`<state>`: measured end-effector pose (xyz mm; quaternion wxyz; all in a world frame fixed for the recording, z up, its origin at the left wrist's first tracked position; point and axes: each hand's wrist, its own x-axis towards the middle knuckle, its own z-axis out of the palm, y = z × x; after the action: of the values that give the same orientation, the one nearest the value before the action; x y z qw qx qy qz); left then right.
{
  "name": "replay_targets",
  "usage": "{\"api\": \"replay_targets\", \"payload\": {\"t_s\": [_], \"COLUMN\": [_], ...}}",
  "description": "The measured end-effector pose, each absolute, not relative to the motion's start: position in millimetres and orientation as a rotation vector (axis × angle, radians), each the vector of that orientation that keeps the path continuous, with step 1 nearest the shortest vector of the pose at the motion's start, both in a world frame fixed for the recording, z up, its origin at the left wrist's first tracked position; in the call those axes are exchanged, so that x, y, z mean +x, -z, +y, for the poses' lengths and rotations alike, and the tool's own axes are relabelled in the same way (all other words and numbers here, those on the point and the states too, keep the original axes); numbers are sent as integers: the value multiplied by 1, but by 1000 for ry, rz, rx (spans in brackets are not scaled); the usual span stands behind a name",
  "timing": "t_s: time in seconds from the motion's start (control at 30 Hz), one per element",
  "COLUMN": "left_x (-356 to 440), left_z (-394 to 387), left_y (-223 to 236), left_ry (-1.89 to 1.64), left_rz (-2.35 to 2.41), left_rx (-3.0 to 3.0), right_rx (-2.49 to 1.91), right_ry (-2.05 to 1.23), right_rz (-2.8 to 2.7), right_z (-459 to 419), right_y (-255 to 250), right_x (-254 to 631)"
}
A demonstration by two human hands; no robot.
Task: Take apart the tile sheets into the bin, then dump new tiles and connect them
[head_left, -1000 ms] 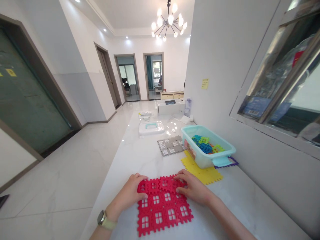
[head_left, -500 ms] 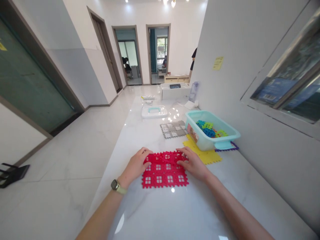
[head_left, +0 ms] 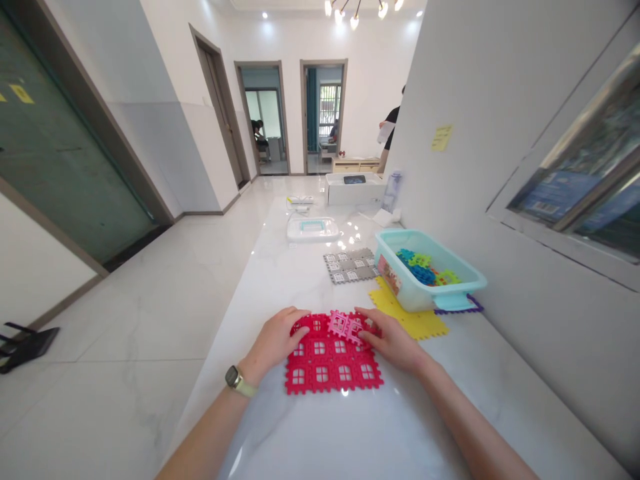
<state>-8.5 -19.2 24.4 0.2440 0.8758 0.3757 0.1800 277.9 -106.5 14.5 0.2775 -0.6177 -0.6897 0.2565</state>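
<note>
A red panel of interlocking window-patterned plastic tiles (head_left: 320, 365) lies flat on the glossy white table. My left hand (head_left: 277, 341) is at its far left corner, thumb and fingers closed on the edge there. Between thumb and fingers my right hand (head_left: 391, 339) grips a pink window tile piece (head_left: 345, 327), which sits tilted over the panel's far right part. The right fingertips partly cover both the pink piece and the red corner below it.
A light-blue bin (head_left: 430, 260) with loose coloured tiles stands at the right, by a yellow panel (head_left: 407, 310). Farther off are a grey panel (head_left: 351, 265), a clear lid (head_left: 313, 228) and a white box (head_left: 356, 192). A wall runs along the right. People are in the background.
The pink piece now shows tilted at my right hand, where red tiles were seen before. The view has tipped upward slightly, so the table things sit lower in the picture.
</note>
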Motion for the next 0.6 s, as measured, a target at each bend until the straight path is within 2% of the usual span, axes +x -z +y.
{"api": "replay_targets", "payload": {"t_s": [0.23, 0.5, 0.6], "left_x": [-11, -9, -9], "left_z": [-18, -19, -20], "left_y": [-23, -26, -28], "left_ry": [-438, -376, -364], "left_rz": [969, 919, 910], "left_rx": [2348, 2339, 2336], "right_rx": [-1719, -1780, -1767], "right_ry": [-732, -379, -395], "right_rz": [-1927, -2133, -2129], "right_z": [-113, -109, -109], "right_y": [-22, -24, -22], "right_x": [276, 280, 280]}}
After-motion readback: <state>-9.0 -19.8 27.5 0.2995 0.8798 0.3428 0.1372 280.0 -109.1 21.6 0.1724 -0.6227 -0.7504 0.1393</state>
